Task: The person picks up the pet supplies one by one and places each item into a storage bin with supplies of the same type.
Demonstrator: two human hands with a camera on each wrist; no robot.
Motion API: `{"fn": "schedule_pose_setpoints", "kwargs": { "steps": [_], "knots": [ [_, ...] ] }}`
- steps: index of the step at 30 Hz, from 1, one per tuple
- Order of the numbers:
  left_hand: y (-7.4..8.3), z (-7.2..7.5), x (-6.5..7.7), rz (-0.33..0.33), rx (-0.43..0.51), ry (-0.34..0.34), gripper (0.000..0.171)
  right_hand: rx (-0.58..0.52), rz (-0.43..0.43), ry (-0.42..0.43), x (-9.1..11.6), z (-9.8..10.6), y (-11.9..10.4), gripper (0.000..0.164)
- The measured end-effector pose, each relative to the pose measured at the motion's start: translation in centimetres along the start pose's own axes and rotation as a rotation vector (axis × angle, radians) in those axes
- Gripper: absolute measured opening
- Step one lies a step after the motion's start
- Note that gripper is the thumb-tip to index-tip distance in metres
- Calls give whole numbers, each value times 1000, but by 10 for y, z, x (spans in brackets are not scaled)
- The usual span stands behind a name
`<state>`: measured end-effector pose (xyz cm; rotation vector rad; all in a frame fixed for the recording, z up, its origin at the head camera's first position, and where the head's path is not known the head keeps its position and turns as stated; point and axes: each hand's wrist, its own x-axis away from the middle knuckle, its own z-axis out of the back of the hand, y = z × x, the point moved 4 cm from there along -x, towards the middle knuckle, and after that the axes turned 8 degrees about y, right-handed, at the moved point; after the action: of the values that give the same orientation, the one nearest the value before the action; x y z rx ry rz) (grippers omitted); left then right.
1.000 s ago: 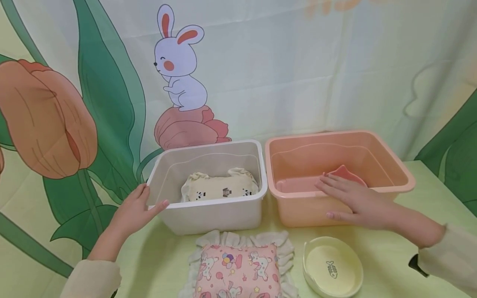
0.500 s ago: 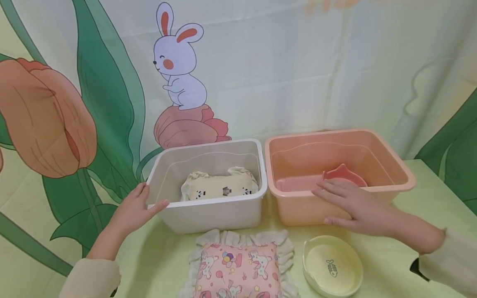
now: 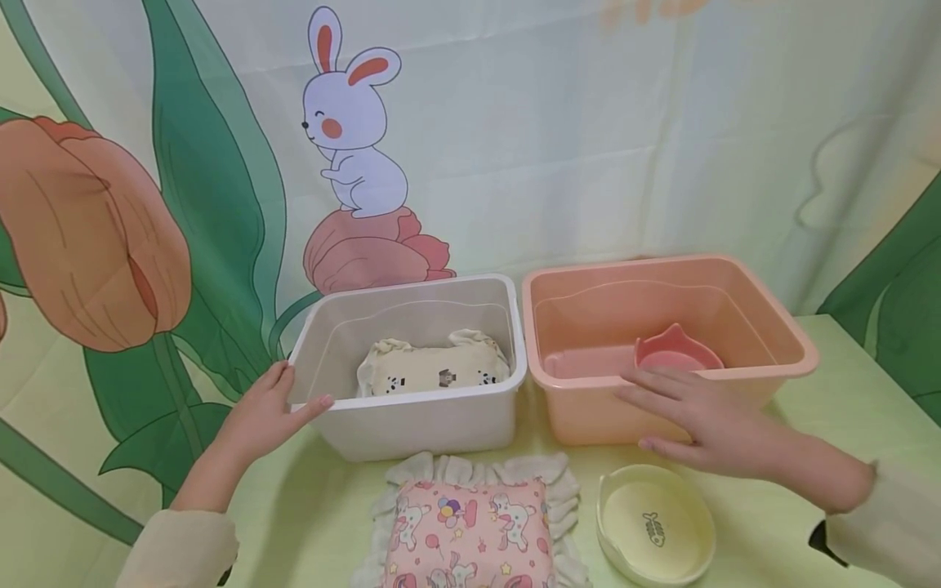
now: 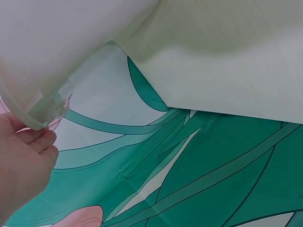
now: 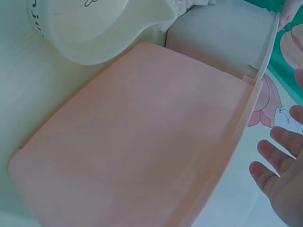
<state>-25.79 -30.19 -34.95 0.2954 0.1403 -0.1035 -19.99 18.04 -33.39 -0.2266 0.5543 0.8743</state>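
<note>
My left hand [image 3: 260,412] grips the near left corner of a white plastic bin [image 3: 422,429], and the left wrist view shows its fingers curled at the rim [image 4: 35,124]. A cream pillow [image 3: 434,367] with small animal prints lies inside that bin. My right hand [image 3: 709,425] hovers by the front rim of a peach plastic bin [image 3: 595,416], holding nothing. In the right wrist view its fingers [image 5: 274,156] are spread and apart from the bin. On the peach bin's floor sits a pink bowl [image 3: 676,353] with a pointed, ear-like rim, its lower part hidden.
In front of the bins lies a pink unicorn-print pillow [image 3: 470,531] with a ruffled white edge. Right of it is a pale yellow bowl [image 3: 654,523] with a fish-bone drawing. Both bins stand side by side on a light green table [image 3: 831,408], against a printed curtain [image 3: 588,147].
My right hand has drawn slightly back toward me, uncovering more of the pink bowl. The left hand keeps its place on the white bin's corner.
</note>
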Motion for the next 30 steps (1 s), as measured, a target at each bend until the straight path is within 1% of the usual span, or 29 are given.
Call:
{"fn": "schedule_pose_setpoints", "kwargs": {
  "steps": [9,12,19,23,28,30],
  "knots": [
    [-1,-1,0,14,4,-8,93,-6,55,84,2,-1,-3,56],
    [-2,-1,0,16,5,-5,93,-18,70,101,3,-2,-3,53],
    [-2,-1,0,18,8,-3,93,-47,61,95,6,-4,-2,50],
    [-2,-1,0,15,10,-2,92,-51,64,117,8,-6,-2,49],
    [-2,-1,0,11,8,3,91,-76,68,143,13,-11,0,42],
    [-2,-1,0,10,9,4,91,-88,61,148,14,-12,1,43]
  ]
}}
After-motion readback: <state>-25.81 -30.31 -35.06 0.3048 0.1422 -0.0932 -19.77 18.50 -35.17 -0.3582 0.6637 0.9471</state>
